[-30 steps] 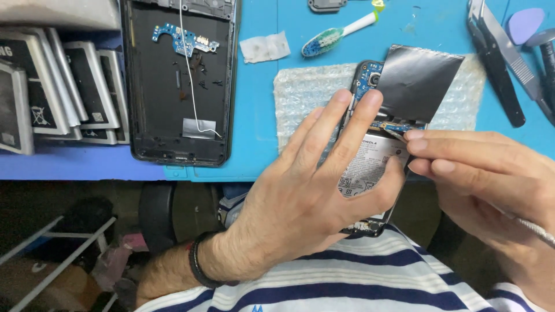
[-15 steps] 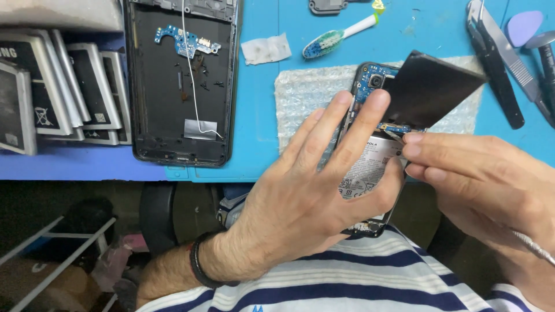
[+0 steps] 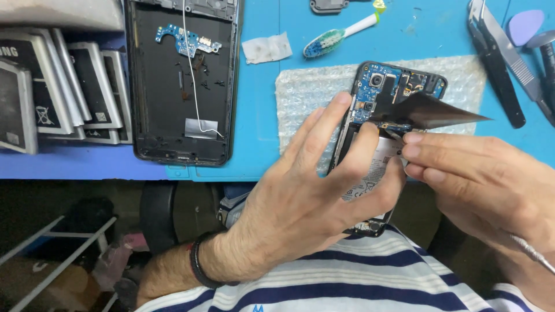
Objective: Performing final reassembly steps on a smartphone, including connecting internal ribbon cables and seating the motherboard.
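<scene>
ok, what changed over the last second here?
The dark flexible sheet on the opened phone has swung from standing broadside to nearly edge-on, pointing right. Left hand still grips the phone; right hand still works at the connector with a thin metal tool. Bench items unchanged.

Left hand (image 3: 306, 202) bare, no rings or glove; forearm hairy, no sleeve reaching the wrist. Black band (image 3: 199, 267) sits snug round the left wrist, narrow and plain, with a thin red edge on its near side. Right hand (image 3: 480, 185) also bare; shirt (image 3: 370, 277) at the near edge is white with dark blue horizontal stripes, wide and narrow alternating.
</scene>
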